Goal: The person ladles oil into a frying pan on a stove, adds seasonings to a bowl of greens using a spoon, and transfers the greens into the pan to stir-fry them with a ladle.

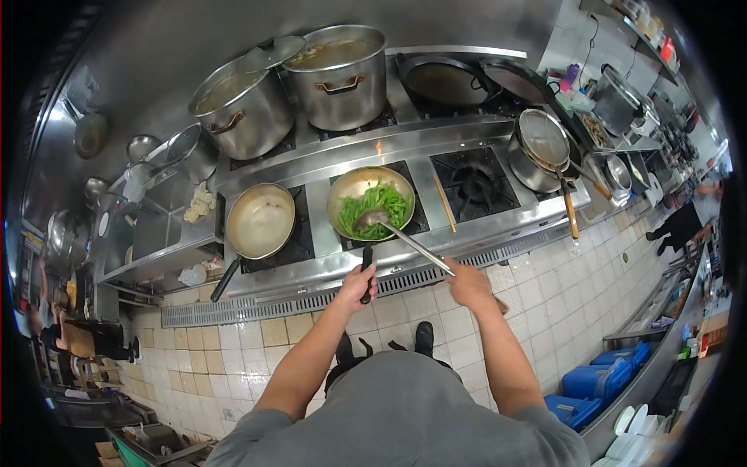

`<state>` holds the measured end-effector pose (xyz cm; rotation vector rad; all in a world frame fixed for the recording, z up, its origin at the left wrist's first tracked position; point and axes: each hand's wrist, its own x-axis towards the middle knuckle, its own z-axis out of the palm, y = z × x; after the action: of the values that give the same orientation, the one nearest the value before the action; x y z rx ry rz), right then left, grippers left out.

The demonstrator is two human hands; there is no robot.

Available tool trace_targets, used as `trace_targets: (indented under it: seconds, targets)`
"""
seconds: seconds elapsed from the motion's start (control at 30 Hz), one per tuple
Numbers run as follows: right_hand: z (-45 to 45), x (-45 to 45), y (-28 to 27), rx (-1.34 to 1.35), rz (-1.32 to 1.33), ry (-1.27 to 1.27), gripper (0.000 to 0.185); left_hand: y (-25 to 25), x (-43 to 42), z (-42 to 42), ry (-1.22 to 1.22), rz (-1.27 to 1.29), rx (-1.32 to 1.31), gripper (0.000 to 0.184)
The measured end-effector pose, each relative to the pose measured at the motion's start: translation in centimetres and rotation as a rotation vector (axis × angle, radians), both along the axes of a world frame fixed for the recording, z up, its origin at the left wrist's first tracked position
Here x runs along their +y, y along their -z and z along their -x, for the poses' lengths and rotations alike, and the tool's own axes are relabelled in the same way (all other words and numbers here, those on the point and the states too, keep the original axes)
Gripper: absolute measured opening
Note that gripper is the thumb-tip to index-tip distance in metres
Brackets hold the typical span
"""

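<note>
My left hand is wrapped round the black handle of a frying pan on the front burner. Green vegetables lie in that pan. A long metal ladle is gripped by my right hand; its bowl rests among the greens, towards the pan's left side. Left of this pan sits a second frying pan, its black handle pointing down and left, with a pale, shiny inner surface.
Two large stockpots stand behind. Dark woks are at the back right. A strainer rests on a pot beside a bare burner. A chopstick-like stick lies between burners. People are at both far sides.
</note>
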<state>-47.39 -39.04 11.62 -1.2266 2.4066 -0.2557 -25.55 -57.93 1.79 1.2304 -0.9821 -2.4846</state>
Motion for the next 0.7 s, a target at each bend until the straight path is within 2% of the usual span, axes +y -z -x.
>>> trace_targets:
  seconds: [0.13, 0.2, 0.23, 0.27, 0.33, 0.37, 0.43, 0.53, 0.57, 0.6, 0.67, 0.7]
  targets:
    - [0.2, 1.0, -0.8, 0.057, 0.007, 0.108, 0.036, -0.2, -0.1, 1.9, 0.002, 0.014, -0.003, 0.022]
    - [-0.5, 0.8, 0.4, 0.014, 0.151, 0.13, 0.032, -0.5, -0.4, 3.9, -0.026, 0.065, -0.026, 0.022]
    - [-0.5, 1.0, -2.0, -0.094, 0.193, 0.15, 0.031, -0.9, 0.0, 4.0, -0.045, 0.068, -0.01, 0.022]
    - [0.7, 1.8, -2.7, -0.093, 0.193, 0.143, 0.031, -1.2, 1.0, 3.4, -0.052, 0.068, -0.008, 0.022]
    - [4.7, 4.6, -3.4, -0.218, 0.301, -0.085, 0.031, -1.1, 3.7, 1.2, -0.002, 0.071, -0.051, 0.021]
    - [5.6, 5.1, -4.7, -0.218, 0.308, -0.081, 0.031, -2.5, 4.6, 0.6, 0.003, 0.078, -0.052, 0.021]
    - [6.9, 5.7, -7.4, -0.231, -0.045, -0.085, 0.031, -5.6, 6.7, -0.6, -0.017, -0.093, -0.027, 0.02]
    - [6.2, 3.1, -5.4, -0.092, -0.019, -0.099, 0.031, -3.1, 3.8, 1.6, -0.075, -0.068, 0.087, 0.021]
    - [5.4, 2.0, -4.0, -0.031, -0.026, -0.029, 0.032, -2.5, 3.1, 2.1, -0.048, -0.035, 0.083, 0.021]
    - [4.1, 0.9, -3.2, 0.022, -0.024, 0.009, 0.033, -1.2, 3.4, 1.8, -0.047, -0.034, 0.085, 0.021]
    - [1.7, -0.6, -0.8, 0.105, 0.032, 0.078, 0.029, 1.9, 5.1, 0.3, 0.045, 0.186, 0.044, 0.024]
    - [0.6, -0.4, 0.6, 0.131, 0.084, 0.107, 0.026, 2.9, 6.0, -0.4, 0.054, 0.12, 0.056, 0.027]
